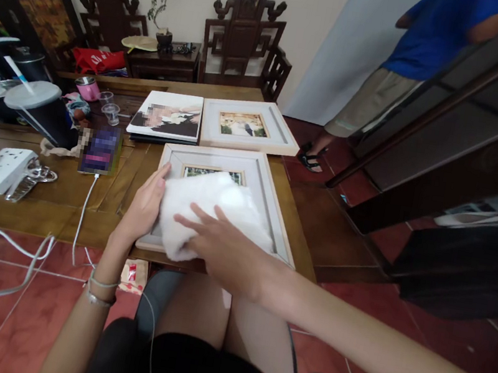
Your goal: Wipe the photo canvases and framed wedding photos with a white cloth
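Observation:
A fluffy white cloth [227, 202] lies bunched across a light wooden picture frame [272, 184], hiding most of the small picture inside. On top of the cloth rests my right hand [216, 241], fingers spread and pressing on it from the right. My left hand [146, 202] lies along the left rim of the frame, its fingers stretched out and touching the side. The frame sits flat at the near edge of the wooden table [128, 199].
Behind are a second picture frame [281, 130] and a photo album [166, 113]. To the left lie a charging phone [101, 150], a lidded cup [41, 109] and a power strip [11, 164], with cables hanging down. A person in blue [423, 44] stands at right.

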Motion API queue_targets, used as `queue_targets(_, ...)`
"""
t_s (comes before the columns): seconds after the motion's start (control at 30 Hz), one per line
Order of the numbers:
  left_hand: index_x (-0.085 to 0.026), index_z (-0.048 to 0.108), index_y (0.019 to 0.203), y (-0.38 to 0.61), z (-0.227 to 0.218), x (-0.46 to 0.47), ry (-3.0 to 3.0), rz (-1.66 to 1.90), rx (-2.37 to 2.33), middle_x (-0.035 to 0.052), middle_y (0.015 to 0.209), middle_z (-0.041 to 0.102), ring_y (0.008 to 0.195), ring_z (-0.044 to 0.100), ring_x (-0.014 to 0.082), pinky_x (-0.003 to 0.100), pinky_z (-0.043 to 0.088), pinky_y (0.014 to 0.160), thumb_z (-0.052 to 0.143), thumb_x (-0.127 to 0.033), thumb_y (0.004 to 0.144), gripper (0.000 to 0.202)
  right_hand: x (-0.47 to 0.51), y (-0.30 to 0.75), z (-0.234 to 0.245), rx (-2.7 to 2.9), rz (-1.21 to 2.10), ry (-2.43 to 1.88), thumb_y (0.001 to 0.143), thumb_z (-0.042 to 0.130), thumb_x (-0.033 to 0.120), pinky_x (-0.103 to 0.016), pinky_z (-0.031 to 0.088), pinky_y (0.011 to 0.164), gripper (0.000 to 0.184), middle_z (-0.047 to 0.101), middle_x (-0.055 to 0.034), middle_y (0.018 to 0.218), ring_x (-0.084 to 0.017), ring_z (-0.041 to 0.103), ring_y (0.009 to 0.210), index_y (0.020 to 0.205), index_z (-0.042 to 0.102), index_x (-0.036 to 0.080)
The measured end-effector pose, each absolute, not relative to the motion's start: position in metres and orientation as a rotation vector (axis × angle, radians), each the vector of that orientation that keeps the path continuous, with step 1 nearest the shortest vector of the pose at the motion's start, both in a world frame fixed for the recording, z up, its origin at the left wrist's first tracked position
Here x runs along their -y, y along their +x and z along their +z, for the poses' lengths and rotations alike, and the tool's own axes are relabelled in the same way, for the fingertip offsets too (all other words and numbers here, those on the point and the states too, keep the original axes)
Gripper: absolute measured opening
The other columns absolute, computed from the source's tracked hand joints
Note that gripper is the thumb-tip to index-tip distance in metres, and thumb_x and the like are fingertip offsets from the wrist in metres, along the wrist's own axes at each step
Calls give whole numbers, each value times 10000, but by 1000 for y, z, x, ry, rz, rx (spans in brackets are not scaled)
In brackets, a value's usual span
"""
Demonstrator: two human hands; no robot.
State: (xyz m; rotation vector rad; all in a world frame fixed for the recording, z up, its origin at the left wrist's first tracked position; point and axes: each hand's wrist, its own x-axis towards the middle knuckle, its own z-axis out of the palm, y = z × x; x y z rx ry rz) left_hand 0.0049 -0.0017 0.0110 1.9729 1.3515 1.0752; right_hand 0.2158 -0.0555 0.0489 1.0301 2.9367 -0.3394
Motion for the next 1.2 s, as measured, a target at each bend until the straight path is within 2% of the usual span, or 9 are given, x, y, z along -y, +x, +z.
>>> queue_targets(0.17, -89, 542, 1369, 5, 11, 0, 2053, 1014, -1361, 160, 1493, 485, 1438, 382, 219, 431, 239, 1218, 322, -433, 1017, 539, 66, 267, 70, -2828, -445, 1164, 725, 467, -58, -566, 333, 1117, 466, 557, -72, 1441, -313, 337, 1439, 1002, 733, 205)
queue_targets(0.23, -107, 567, 1345, 5, 11, -1, 2077, 1015, -1372, 154, 1471, 513, 1431, 394, 223, 443, 255, 1211, 340, -423, 1013, 511, 68, 273, 88, -2732, -451, 1212, 709, 435, -93, -564, 367, 1101, 481, 614, -90, 1374, -322, 379, 1416, 952, 741, 187)
queue_targets(0.33, -126, 592, 1315, 6, 10, -1, 2091, 1031, -1393, 148, 1438, 550, 1415, 420, 225, 448, 276, 1202, 357, -403, 1011, 474, 73, 261, 114, -2592, -436, 1259, 693, 429, -111, -573, 402, 1082, 491, 606, -115, 1377, -351, 410, 1392, 952, 742, 165)
queue_targets(0.43, -127, 601, 1300, 7, 10, -2, 2103, 1028, -1408, 150, 1423, 563, 1407, 432, 228, 446, 285, 1198, 371, -383, 1007, 453, 75, 235, 128, -2537, -453, 1227, 697, 463, -103, -557, 421, 1078, 497, 526, -107, 1458, -361, 424, 1381, 1017, 736, 161)
queue_targets(0.57, -121, 601, 1298, 6, 11, -2, 2107, 1011, -1414, 161, 1431, 552, 1405, 434, 233, 442, 293, 1193, 381, -380, 1002, 451, 69, 205, 118, -2656, -392, 1078, 747, 496, -52, -580, 429, 1055, 462, 490, -123, 1488, -391, 402, 1387, 1088, 723, 163)
queue_targets(0.7, -125, 597, 1300, 5, 11, -2, 2107, 994, -1404, 159, 1437, 547, 1411, 424, 225, 440, 285, 1196, 372, -364, 1005, 442, 64, 200, 78, -2859, -330, 1031, 774, 498, -6, -651, 327, 1096, 459, 408, -128, 1549, -419, 284, 1439, 1166, 690, 134)
queue_targets(0.83, -127, 574, 1323, 4, 12, -3, 2143, 945, -1408, 170, 1470, 508, 1423, 406, 242, 469, 277, 1196, 412, -343, 990, 429, 73, 234, 51, -2862, -350, 1152, 745, 540, 19, -675, 262, 1116, 421, 387, -128, 1561, -415, 241, 1457, 1106, 715, 147)
queue_targets(1.03, -121, 559, 1335, 2, 13, -3, 2234, 914, -1381, 175, 1446, 532, 1430, 394, 253, 479, 281, 1195, 445, -297, 970, 421, 94, 294, 73, -2667, -245, 1435, 663, 497, -55, -659, 358, 1068, 429, 502, -144, 1471, -411, 328, 1424, 938, 753, 152)
queue_targets(1.2, -138, 542, 1353, 1, 11, -5, 2259, 901, -1370, 170, 1461, 516, 1437, 382, 255, 494, 273, 1195, 448, -288, 970, 422, 80, 289, 87, -2666, -100, 1517, 666, 444, -85, -580, 430, 1032, 446, 567, -104, 1422, -371, 396, 1396, 853, 756, 174)
